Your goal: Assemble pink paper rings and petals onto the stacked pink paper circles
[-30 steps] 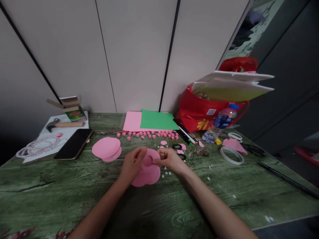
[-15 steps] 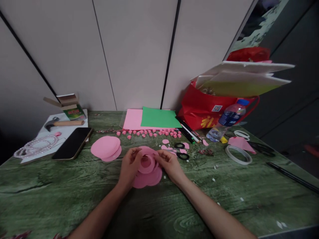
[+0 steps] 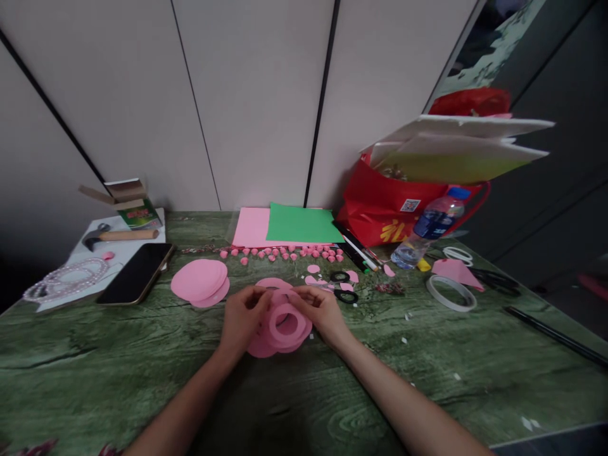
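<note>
while both forearms (image 3: 187, 386) extend inward over the green wood-grain table (image 3: 118, 380), the two hands meet at the pink paper ring (image 3: 285, 342), located at the centre of the near work area. the left hand (image 3: 241, 318) pinches the ring's upper left edge between thumb and fingertips; the right hand (image 3: 324, 312) pinches the upper right edge in the same manner. the ring presents its round opening to the camera and overlaps several rounded pink paper pieces (image 3: 259, 348) beneath and behind it. contact between the ring and these pieces cannot be determined from this angle.

to the left of the left hand, a stack of pink paper discs (image 3: 197, 280) lies on the table. further left, a dark phone (image 3: 137, 273) lies face up beside a bead string (image 3: 66, 278) and a hammer (image 3: 126, 235). beyond the hands, small pink paper rolls (image 3: 293, 256) form a loose row in front of a green sheet (image 3: 304, 225), which partly covers a pink sheet (image 3: 251, 228). near the right hand, black-handled scissors (image 3: 346, 301) lie among paper scraps (image 3: 313, 269). further right, a tape roll (image 3: 451, 304) lies near a clear bottle (image 3: 430, 227), positioned in front of a red bag (image 3: 363, 215).
</note>
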`<state>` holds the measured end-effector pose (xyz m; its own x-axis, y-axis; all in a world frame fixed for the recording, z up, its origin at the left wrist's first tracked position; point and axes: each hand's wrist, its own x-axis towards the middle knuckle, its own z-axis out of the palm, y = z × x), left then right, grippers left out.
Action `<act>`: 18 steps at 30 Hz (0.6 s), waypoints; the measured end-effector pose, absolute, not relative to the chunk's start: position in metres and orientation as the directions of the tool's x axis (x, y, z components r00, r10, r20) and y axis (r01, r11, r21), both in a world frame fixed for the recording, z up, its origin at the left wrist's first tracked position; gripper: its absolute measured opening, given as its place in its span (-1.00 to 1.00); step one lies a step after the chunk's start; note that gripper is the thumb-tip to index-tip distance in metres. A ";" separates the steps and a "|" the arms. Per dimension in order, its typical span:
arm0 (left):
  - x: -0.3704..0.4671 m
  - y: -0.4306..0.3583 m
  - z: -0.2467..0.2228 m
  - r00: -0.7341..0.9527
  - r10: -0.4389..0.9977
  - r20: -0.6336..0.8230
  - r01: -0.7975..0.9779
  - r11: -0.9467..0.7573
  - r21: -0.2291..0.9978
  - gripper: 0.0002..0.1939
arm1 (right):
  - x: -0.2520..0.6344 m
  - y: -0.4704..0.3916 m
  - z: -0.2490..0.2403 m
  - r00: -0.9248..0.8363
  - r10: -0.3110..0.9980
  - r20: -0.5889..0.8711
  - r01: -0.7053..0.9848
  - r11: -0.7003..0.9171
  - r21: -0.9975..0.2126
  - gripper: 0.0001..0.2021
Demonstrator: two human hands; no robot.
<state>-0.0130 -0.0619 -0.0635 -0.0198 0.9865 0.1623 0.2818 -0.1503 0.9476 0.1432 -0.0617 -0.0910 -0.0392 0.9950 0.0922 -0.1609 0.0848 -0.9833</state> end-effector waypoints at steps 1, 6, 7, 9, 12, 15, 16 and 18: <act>-0.013 -0.061 -0.064 -0.009 0.986 0.169 0.288 -0.159 0.944 -0.83 | 0.143 -0.061 -0.091 -0.008 0.995 0.098 -0.145 0.096 -0.985 -0.80; -0.011 -0.063 -0.066 0.103 0.971 0.217 0.380 -0.240 0.893 -0.80 | 0.141 -0.062 -0.095 0.003 0.990 0.140 -0.063 0.140 -0.988 -0.82; -0.011 -0.064 -0.066 0.116 0.966 0.231 0.401 -0.259 0.879 -0.81 | 0.140 -0.062 -0.096 -0.017 0.989 0.144 -0.069 0.142 -0.987 -0.82; -0.010 -0.065 -0.066 0.121 0.958 0.261 0.432 -0.288 0.855 -0.84 | 0.138 -0.064 -0.098 -0.052 0.989 0.136 -0.110 0.130 -0.985 -0.80; -0.010 -0.065 -0.066 0.076 0.957 0.278 0.425 -0.284 0.860 -0.85 | 0.137 -0.064 -0.099 -0.037 0.993 0.112 -0.151 0.105 -0.983 -0.79; -0.009 -0.065 -0.067 0.066 0.959 0.275 0.394 -0.278 0.876 -0.85 | 0.138 -0.063 -0.097 0.014 0.992 0.127 -0.118 0.128 -0.985 -0.81; -0.009 -0.065 -0.067 0.084 0.956 0.281 0.390 -0.291 0.874 -0.85 | 0.138 -0.063 -0.096 0.021 0.990 0.140 -0.104 0.141 -0.985 -0.81; -0.009 -0.066 -0.068 0.129 0.947 0.296 0.392 -0.322 0.862 -0.85 | 0.137 -0.064 -0.095 0.023 0.986 0.163 -0.090 0.164 -0.982 -0.81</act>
